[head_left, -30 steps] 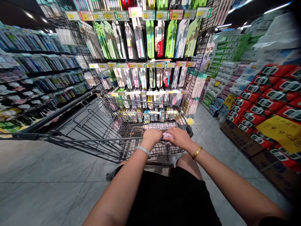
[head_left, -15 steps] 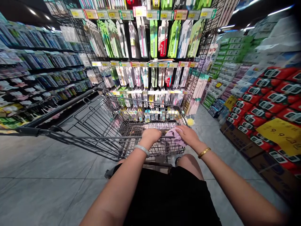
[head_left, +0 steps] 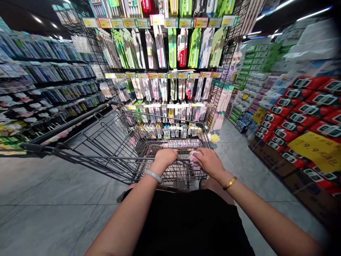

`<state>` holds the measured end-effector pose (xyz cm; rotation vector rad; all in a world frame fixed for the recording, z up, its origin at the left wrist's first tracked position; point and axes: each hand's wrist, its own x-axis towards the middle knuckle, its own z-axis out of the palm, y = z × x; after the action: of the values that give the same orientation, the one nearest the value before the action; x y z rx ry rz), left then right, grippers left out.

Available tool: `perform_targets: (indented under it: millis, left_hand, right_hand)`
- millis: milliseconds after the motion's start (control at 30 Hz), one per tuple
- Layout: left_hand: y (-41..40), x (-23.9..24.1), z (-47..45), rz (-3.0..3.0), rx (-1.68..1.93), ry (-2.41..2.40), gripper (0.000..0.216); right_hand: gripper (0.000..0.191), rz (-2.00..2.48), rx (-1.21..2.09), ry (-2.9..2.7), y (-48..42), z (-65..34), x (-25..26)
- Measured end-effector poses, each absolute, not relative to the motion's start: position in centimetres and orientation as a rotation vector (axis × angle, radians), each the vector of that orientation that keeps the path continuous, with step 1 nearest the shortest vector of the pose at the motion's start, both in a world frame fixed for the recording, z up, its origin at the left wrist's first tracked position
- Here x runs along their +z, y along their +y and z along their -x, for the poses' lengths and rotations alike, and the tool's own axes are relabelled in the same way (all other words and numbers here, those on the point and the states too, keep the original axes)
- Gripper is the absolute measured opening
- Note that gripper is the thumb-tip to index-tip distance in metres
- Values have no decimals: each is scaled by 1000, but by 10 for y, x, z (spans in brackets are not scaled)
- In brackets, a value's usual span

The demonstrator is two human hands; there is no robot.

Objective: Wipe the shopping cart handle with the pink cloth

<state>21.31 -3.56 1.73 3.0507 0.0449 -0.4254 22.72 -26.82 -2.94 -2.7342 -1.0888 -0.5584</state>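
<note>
A dark wire shopping cart (head_left: 106, 135) stands before me, its side turned toward my body. My left hand (head_left: 165, 158), with a pale bangle at the wrist, is closed around the cart's near top rail. In my right hand (head_left: 210, 161) is a crumpled light-purple cloth (head_left: 195, 160), pressed around the same rail a little farther right. A gold bangle sits on that wrist. The underside of the cloth and the right fingertips are partly hidden.
Ahead, a wire rack (head_left: 229, 53) holds rows of packaged toothbrushes (head_left: 172, 48) above price tags. On the right are stacked red packs (head_left: 306, 106) with a yellow price sign (head_left: 317, 151). Stocked shelves (head_left: 53, 74) line the left. Grey tiles (head_left: 53, 220) cover the floor.
My left hand has slid slightly left along the rail. The cloth, spread and hanging before, is now bunched tighter under my right hand, which has shifted a little left.
</note>
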Motion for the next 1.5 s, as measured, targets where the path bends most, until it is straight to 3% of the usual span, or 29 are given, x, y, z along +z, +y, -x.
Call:
perform_targets:
  millis: [167,333,500,667,867,1033,1200,1500]
  left_hand:
    - [-33,17,-202,-3065,-363,89,56]
    - [-19,19,-188,-3089,-368,89,50]
    - [-13,22,-175,-3114,-354,106,51]
    - [-68,14,-167,-3124,-219,-21,58]
    - [-124,-3,-157,-3120,-200,-270,48]
    - [-114,-3,-143,-3161,-196,-174,57]
    - [-107,1,-131,-3109,-262,-140,47]
    - [-105,1,-121,-3097,-178,-66,54]
  right_hand:
    - [32,2633,-639,-947,-262,-198,-40]
    - [28,2520,-577,-1156,-274,-194,-35]
    - [30,2505,-660,-796,-309,-201,-44]
    - [31,2324,-589,-798,-304,-179,-55]
    - [29,2330,-481,-1025,-303,-170,-51]
    - [30,2397,-488,-891,-295,-181,-40]
    - [24,2340,-434,-1020,-280,-160,-38]
    - [30,2371,-463,-852,-275,-174,-45]
